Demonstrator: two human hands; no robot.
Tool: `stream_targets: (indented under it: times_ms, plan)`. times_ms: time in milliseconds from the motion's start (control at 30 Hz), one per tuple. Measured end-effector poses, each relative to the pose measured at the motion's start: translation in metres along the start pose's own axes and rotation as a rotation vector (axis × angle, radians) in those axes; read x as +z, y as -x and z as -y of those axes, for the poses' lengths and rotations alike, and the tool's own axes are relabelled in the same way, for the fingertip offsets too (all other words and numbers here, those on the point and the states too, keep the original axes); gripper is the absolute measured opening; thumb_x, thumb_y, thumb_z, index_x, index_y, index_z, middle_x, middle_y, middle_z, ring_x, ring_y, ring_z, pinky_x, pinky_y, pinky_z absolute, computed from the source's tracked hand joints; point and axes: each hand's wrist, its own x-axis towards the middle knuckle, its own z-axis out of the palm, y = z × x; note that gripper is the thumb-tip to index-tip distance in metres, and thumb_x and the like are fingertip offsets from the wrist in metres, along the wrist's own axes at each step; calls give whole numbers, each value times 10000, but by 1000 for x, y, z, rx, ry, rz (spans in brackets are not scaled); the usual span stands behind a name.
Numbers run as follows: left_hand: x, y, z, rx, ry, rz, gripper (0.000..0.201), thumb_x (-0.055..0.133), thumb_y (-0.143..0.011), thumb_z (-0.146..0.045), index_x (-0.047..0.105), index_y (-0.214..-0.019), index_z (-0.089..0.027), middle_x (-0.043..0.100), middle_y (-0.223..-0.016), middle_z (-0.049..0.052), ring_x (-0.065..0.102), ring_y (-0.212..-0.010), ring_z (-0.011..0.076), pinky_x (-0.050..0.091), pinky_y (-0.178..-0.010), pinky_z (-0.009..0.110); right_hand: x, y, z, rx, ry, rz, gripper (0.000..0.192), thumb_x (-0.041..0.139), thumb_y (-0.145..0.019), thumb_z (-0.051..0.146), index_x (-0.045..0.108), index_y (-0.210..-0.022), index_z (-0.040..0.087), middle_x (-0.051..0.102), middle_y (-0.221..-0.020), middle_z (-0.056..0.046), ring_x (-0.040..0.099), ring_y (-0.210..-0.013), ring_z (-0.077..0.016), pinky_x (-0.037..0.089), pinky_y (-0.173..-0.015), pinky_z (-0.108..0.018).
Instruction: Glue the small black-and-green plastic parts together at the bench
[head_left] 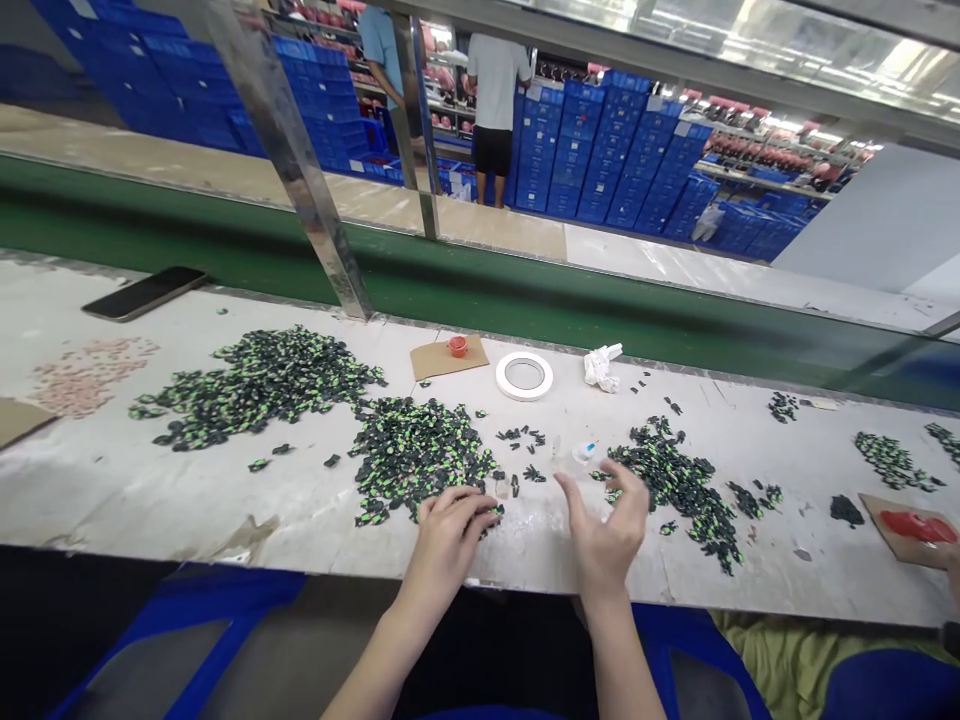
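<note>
Left hand (448, 528) palm down at the near edge of the middle heap of small black-and-green parts (420, 450), fingers curled onto the nearest pieces; whether a piece is pinched under the fingertips cannot be told. Right hand (606, 530) raised just above the table (112, 480), fingers spread and half open, holding nothing visible, beside the right-hand heap of the same parts (675, 485). Between the hands: a few loose parts (523, 436) and a small clear bottle with a blue tip (584, 452), lying on its side. Further back: a roll of white tape (524, 376), a scrap of cardboard (448, 358) bearing a small red cap (457, 346), and a crumpled white wad (602, 366). Larger heap (255, 385) to the left, with a phone (144, 293) beyond it. For clean picking, best to draw one piece at a time from the thin edge of the heap, not the middle, keeping fingertips low and the heaps well apart so sorted and unsorted parts probably stay unmixed. Bottle lies near the right hand's path; likely to be knocked by a wide sweep.
</note>
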Motion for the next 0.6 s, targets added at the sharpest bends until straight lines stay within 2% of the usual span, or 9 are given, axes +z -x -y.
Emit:
stream_targets:
  times_ms: [67, 133, 233, 400, 467, 600]
  plan:
    - [-5, 0, 3, -26, 15, -48, 127, 596, -840, -232, 721, -836, -255, 743, -889, 25, 651, -900, 229, 387, -801, 388, 3, 8, 12, -167, -27, 168, 73, 618, -868, 235, 652, -929, 212, 651, -844, -66, 598, -793, -203, 488, -719, -324]
    - [-9, 0, 4, -30, 25, -77, 136, 591, -844, -262, 726, -840, -254, 744, -892, 30, 660, -883, 228, 396, -793, 387, 12, 16, 18, -189, -19, 369, 170, 538, -907, 168, 692, -876, 231, 642, -807, -49, 590, -745, -188, 483, -663, -296]
    - [-14, 0, 4, -30, 29, -100, 152, 583, -853, -286, 731, -852, -255, 746, -873, 32, 663, -881, 229, 405, -787, 383, 27, 23, 15, -91, 54, 546, 189, 561, -886, 153, 720, -832, 240, 643, -791, -45, 592, -734, -201, 474, -613, -295]
    - [-15, 0, 0, 12, 16, -149, 179, 561, -877, -299, 734, -861, -252, 745, -845, 35, 662, -848, 220, 403, -779, 380, 32, 22, 8, 27, 32, 630, 153, 588, -852, 159, 715, -814, 235, 664, -794, -55, 612, -788, -234, 481, -646, -318]
    - [-13, 1, -2, 33, 13, -163, 184, 551, -889, -289, 730, -874, -248, 748, -845, 35, 661, -847, 216, 397, -784, 381, 27, 20, 10, 96, -68, 626, 145, 584, -850, 186, 706, -784, 228, 676, -783, -55, 625, -786, -231, 489, -670, -322]
    - [-9, 1, -6, 69, 10, -151, 189, 534, -907, -263, 721, -928, -253, 755, -855, 30, 654, -868, 210, 385, -796, 382, 17, 19, 17, 352, -370, 606, 158, 596, -840, 307, 710, -791, 208, 717, -795, -47, 650, -708, -191, 504, -647, -294]
